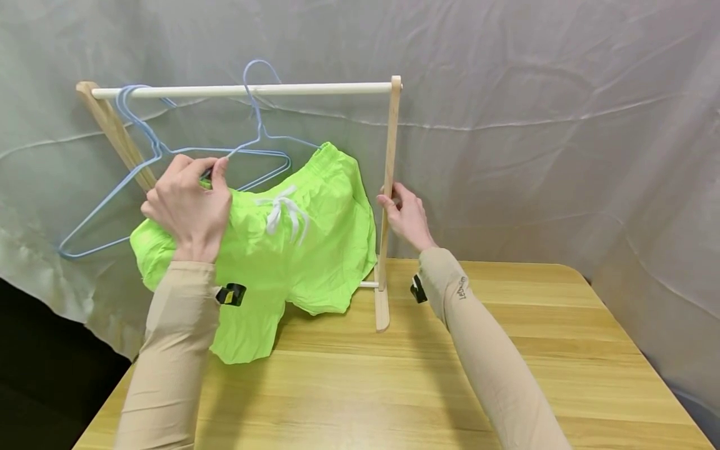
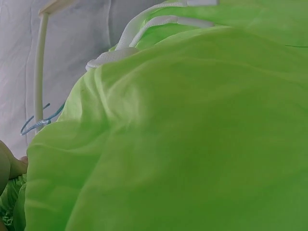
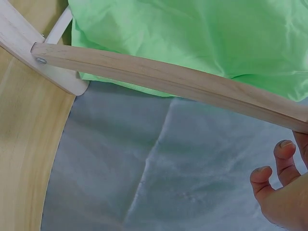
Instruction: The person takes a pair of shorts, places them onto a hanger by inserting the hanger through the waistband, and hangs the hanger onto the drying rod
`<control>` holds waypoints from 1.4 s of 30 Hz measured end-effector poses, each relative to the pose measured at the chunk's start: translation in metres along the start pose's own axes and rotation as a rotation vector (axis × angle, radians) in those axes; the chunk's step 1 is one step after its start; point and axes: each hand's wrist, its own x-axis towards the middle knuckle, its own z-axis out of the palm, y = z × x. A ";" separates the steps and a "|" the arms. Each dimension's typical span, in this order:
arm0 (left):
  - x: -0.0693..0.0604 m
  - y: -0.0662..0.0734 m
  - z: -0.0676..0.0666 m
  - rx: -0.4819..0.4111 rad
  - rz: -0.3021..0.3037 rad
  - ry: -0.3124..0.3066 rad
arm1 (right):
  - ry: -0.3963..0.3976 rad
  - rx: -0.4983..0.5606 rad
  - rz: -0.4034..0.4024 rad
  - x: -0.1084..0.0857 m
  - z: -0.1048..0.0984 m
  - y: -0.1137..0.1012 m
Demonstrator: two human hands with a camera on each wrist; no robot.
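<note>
Neon green shorts (image 1: 332, 206) with a white drawstring (image 1: 281, 209) hang from a blue clothes hanger (image 1: 260, 119). The hanger's hook loops over the white rail of a wooden rack, its top standing above the rail. My left hand (image 1: 194, 203) pinches the left shoulder of this hanger at the waistband. Green fabric (image 2: 183, 130) fills most of the left wrist view and hides most of that hand. At the right, my right hand (image 1: 409, 215) grips the rack's wooden upright (image 1: 390, 169); in the right wrist view two curled fingers (image 3: 286, 161) show below the post.
More blue hangers (image 1: 95, 215) hang at the left end of the rail (image 1: 326, 89). The rack's foot (image 1: 382, 312) stands on a wood-grain table (image 1: 534, 337). Grey cloth (image 1: 523, 156) hangs behind.
</note>
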 end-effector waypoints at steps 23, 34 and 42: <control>-0.015 -0.015 0.008 0.005 -0.007 -0.075 | 0.007 0.022 -0.004 0.001 0.000 0.001; -0.024 -0.002 0.003 -0.046 -0.033 -0.187 | 0.008 0.077 -0.023 -0.001 -0.003 0.000; -0.046 0.006 0.003 -0.211 0.089 -0.207 | 0.032 0.145 0.004 -0.018 -0.003 0.004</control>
